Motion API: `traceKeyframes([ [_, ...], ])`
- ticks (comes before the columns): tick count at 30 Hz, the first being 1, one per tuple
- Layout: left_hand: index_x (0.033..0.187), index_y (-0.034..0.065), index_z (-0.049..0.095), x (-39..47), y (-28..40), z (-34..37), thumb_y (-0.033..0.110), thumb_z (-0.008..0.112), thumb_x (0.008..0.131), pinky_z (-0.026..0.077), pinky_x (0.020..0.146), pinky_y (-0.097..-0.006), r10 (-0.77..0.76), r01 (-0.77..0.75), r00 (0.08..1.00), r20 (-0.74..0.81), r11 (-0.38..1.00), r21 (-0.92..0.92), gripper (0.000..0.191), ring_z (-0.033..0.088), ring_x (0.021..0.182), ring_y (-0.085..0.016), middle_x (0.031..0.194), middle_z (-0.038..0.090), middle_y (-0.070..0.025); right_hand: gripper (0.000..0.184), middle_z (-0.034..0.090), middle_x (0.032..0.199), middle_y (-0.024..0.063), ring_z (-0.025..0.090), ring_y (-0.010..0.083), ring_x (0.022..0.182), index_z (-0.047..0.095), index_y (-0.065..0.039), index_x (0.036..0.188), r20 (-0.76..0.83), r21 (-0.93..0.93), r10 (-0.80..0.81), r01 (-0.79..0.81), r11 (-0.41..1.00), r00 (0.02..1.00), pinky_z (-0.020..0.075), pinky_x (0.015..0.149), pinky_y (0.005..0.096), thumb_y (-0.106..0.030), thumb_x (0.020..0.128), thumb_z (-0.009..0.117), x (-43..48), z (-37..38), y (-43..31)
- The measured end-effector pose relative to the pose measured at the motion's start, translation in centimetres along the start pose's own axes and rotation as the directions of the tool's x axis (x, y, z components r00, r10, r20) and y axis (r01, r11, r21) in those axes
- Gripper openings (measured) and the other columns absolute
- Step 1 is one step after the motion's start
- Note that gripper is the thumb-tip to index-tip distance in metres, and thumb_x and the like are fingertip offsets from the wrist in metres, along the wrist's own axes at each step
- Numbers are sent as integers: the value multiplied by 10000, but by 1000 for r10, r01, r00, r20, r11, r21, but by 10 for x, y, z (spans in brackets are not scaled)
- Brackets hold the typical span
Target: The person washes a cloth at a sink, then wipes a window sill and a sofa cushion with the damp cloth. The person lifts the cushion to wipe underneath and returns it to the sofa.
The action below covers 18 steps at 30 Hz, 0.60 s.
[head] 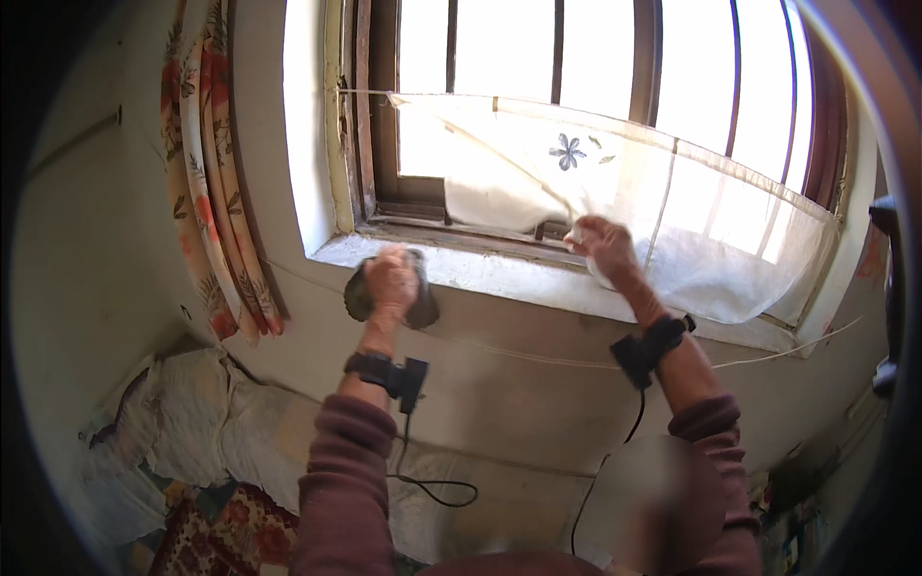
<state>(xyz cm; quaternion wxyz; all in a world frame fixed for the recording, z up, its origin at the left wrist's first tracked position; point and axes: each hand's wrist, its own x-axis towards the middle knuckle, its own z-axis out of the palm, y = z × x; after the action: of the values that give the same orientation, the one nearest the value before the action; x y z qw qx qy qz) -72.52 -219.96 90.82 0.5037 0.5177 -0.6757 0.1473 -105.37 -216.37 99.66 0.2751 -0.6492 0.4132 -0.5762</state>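
My left hand [391, 281] is closed on a dark cloth [423, 302], which hangs over the front edge of the white window sill [475, 277] near its left end. At the middle of the window, my right hand [603, 243] pinches the lower part of a sheer white curtain [720, 252] and holds it gathered. The curtain hangs from a thin line across the lower window and bears a blue flower. Below my right hand the wooden window frame [475, 237] shows at the left, while the curtain covers it at the right.
A floral curtain [216, 216] hangs bunched left of the window. Metal bars [558, 50] stand upright in the opening. A thin cord [533, 354] runs along the wall below the sill. White covers [266, 425] and a red patterned cloth [245, 529] lie below. Cables trail from both wrist straps.
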Motion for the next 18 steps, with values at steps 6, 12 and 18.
traceKeyframes([
  [6,868,28,587,9,140,59,9,508,725,453,818,-343,490,-412,779,391,870,-269,165,528,994,-298,1002,580,-136,231,642,932,137,636,222,857,587,15,1054,-156,-513,-262,149,845,952,515,755,301,-61,844,525,-10,20,47],
  [12,1146,204,531,12,162,35,258,483,854,277,1002,-540,425,-414,735,528,898,-147,301,430,1165,-372,1303,423,-108,208,652,899,149,639,238,809,622,-3,971,-161,-526,-330,202,826,930,493,748,312,-44,798,514,-14,14,46],
  [18,964,91,611,40,53,15,95,492,815,449,865,-364,346,-303,782,519,938,-168,192,535,1014,-276,1089,544,-83,192,650,874,152,636,234,779,623,3,942,-138,-480,-347,244,843,928,491,734,306,-22,772,536,-19,18,43],
])
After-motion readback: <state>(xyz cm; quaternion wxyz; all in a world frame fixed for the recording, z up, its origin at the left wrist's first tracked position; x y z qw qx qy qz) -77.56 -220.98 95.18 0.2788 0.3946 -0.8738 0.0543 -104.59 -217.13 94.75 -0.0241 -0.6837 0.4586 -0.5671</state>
